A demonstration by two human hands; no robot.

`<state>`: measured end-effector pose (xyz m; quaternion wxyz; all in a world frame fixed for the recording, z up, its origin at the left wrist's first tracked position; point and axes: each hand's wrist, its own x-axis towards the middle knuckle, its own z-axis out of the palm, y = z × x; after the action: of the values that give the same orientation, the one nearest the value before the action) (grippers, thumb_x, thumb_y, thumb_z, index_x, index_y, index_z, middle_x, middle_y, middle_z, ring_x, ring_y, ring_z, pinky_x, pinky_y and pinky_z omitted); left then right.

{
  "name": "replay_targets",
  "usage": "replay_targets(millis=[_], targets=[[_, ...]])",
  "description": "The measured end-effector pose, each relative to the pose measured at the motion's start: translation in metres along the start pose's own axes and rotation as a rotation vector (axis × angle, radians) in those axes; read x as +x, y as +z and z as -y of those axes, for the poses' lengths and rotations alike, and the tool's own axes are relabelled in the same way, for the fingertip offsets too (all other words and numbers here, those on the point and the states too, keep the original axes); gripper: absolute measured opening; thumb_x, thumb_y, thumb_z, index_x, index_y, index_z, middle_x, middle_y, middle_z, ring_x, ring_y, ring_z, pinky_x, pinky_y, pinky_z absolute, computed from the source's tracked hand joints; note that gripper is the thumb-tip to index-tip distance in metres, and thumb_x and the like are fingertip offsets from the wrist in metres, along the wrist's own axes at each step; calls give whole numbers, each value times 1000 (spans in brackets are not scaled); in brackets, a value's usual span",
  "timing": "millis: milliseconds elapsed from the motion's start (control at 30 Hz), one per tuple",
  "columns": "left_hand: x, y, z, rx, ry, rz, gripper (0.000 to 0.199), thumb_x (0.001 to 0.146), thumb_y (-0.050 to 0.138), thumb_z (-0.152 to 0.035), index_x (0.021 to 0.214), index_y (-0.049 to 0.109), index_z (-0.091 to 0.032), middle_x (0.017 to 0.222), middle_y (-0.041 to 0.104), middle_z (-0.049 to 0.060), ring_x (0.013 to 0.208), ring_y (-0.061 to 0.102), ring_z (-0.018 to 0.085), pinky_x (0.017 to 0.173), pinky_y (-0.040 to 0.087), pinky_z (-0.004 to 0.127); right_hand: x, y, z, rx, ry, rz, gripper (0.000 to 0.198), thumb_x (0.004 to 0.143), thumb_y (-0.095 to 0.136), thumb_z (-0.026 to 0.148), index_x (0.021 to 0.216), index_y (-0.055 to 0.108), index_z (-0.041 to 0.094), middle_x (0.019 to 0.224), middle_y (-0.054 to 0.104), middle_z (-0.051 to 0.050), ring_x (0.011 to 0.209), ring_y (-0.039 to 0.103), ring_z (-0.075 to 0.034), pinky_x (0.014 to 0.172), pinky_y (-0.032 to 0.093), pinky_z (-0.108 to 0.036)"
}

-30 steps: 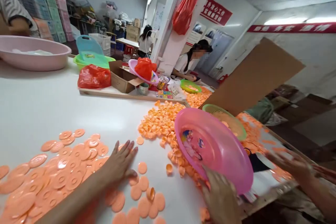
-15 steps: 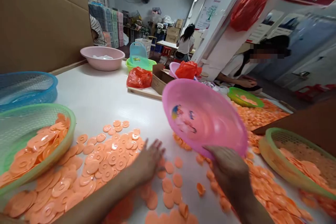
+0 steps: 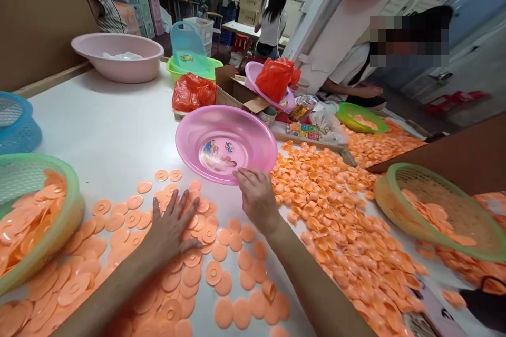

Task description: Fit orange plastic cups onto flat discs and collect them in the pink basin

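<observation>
A pink plastic basin (image 3: 253,150) with a printed picture inside rests on the white table. My right hand (image 3: 259,200) grips its near rim, thumb and fingers closed on the edge. My left hand (image 3: 169,226) lies with fingers spread over flat orange discs (image 3: 213,273), which are scattered across the table in front of me. A heap of small orange cup-shaped pieces (image 3: 336,210) spreads to the right of the basin. One cup-shaped piece (image 3: 269,289) lies among the discs near the front.
Green baskets holding orange discs stand at left (image 3: 73,210) and right (image 3: 389,189). Behind the basin are a red bag (image 3: 193,91), a cardboard box (image 3: 229,89) and a pale pink basin (image 3: 118,68). A person sits at right near a green tray (image 3: 351,124). A phone (image 3: 432,308) lies front right.
The pink basin has come down from a tilted position onto the table, further left, uncovering the cup-shaped pieces. My left hand has moved left onto the discs. The view has tilted downward.
</observation>
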<state>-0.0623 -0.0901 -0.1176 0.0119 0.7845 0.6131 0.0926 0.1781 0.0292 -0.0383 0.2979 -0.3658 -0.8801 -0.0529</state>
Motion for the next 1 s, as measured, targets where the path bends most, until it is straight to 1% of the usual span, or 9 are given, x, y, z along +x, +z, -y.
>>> replay_targets(millis=[67,100,233,333,433,500,700,867,1000], targets=[[-9,-3,-9,0,83,-3,94,80,42,-80,155,16,-30,163,19,13,149,10,42,111,-6,70,-27,-5,18,85,48,-61,44,91,44,5,130,58,20,119,67,-11,117,54,-26,98,42,-46],[-14,-3,-13,-5,142,2,91,81,41,-80,155,17,-33,163,18,13,149,11,41,111,-7,69,-43,-6,27,117,60,-36,43,93,46,9,133,56,20,123,65,-11,120,52,-27,100,43,-47],[-36,-3,-21,-15,307,12,88,79,40,-82,153,22,-38,163,18,12,148,13,42,111,-7,69,-107,1,54,121,39,255,47,94,55,24,140,48,16,142,53,-16,134,41,-32,104,43,-54],[-47,-1,-14,22,190,10,91,80,39,-81,154,24,-31,161,26,13,148,14,41,113,-5,68,-127,-2,58,143,108,368,44,93,57,22,136,52,15,141,54,-16,134,41,-33,102,45,-52],[-51,0,-4,74,-52,16,86,85,37,-76,153,30,-23,159,29,16,148,13,42,111,-5,72,-119,-9,57,226,219,373,32,93,55,18,125,59,19,127,62,-13,121,51,-29,97,49,-47],[-51,-1,-5,87,-118,20,84,86,38,-74,152,33,-22,160,26,17,148,12,43,109,-3,74,-107,-9,59,267,283,349,30,92,56,17,122,60,21,119,64,-12,111,54,-27,93,50,-47],[-40,-1,-29,21,139,26,82,86,42,-73,153,29,-28,160,30,9,149,15,37,113,-8,70,-83,10,59,361,325,381,22,87,62,15,108,66,23,99,64,-8,94,56,-24,83,51,-40],[-30,0,-22,41,-30,32,90,83,43,-77,153,30,-22,159,28,15,148,14,43,109,-7,75,-89,5,44,418,459,328,27,93,48,10,110,65,22,97,63,-7,91,58,-21,80,52,-36],[-34,0,-26,17,101,22,87,86,42,-73,154,26,-23,161,26,14,150,13,38,114,-2,69,-92,2,51,428,454,282,32,89,53,8,117,63,21,104,62,-8,99,56,-23,86,50,-38]])
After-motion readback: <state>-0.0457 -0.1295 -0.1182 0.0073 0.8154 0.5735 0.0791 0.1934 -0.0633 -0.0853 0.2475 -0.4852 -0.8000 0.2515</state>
